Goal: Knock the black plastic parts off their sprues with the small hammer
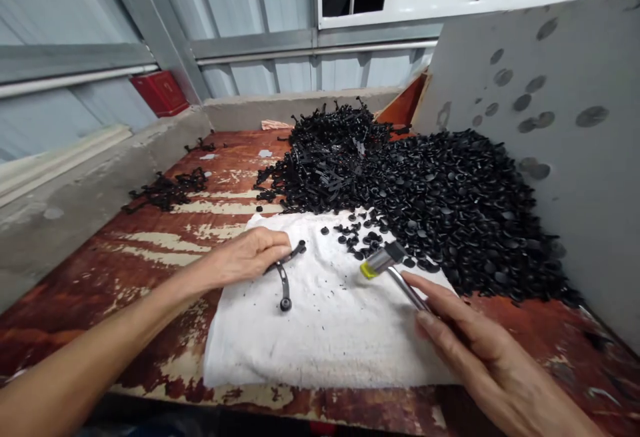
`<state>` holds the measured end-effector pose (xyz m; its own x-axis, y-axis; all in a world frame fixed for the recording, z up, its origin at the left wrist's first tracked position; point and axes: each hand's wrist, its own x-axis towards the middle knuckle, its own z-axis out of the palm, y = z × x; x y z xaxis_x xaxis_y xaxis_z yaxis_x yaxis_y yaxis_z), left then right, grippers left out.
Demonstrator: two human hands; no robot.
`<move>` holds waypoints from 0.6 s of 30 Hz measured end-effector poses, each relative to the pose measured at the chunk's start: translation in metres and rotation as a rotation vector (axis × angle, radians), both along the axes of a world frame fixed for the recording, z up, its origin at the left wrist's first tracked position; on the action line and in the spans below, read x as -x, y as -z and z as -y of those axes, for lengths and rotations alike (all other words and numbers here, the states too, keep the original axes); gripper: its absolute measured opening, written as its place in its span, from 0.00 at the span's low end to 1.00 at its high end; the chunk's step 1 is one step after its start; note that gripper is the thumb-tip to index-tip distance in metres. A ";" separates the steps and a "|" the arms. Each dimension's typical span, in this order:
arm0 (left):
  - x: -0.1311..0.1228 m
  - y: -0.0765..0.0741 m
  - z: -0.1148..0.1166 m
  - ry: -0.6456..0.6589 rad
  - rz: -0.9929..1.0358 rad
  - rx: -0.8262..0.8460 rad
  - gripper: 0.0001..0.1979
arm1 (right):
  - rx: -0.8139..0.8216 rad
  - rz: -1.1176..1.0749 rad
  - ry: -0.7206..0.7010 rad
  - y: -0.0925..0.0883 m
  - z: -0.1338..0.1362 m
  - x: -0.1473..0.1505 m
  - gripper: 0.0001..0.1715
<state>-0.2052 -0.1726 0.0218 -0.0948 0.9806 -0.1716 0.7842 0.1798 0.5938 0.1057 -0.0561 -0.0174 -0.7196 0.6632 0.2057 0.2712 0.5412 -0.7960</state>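
Note:
My left hand point(257, 252) is closed on a dark, branched plastic piece point(285, 285); one curved arm with a round end points toward me, another points right. My fingers hide the rest of it. My right hand point(465, 330) grips the thin metal handle of a small hammer point(393, 257). The hammer's head has a yellow face at its left end and hangs over the white cloth point(300, 350), to the right of the plastic piece and apart from it. Several loose black round-headed parts point(367, 240) lie on the cloth just beyond the hammer.
A big heap of black round-headed parts point(450, 204) covers the right of the worn red table point(165, 257). Behind it is a pile of branched black pieces point(330, 150); a smaller cluster point(170, 189) lies left. A grey panel point(575, 124) stands at right. A red box point(160, 92) sits on the ledge.

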 end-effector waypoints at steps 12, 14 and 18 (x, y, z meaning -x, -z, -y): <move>0.006 0.017 0.000 -0.027 -0.008 0.058 0.16 | -0.426 0.081 -0.349 -0.013 0.008 0.097 0.41; 0.005 0.018 -0.001 -0.041 0.011 0.062 0.15 | -0.386 0.221 -0.373 -0.012 0.005 0.102 0.41; 0.008 0.015 0.000 -0.050 0.080 0.042 0.15 | -0.050 0.010 -0.261 -0.023 0.004 0.090 0.29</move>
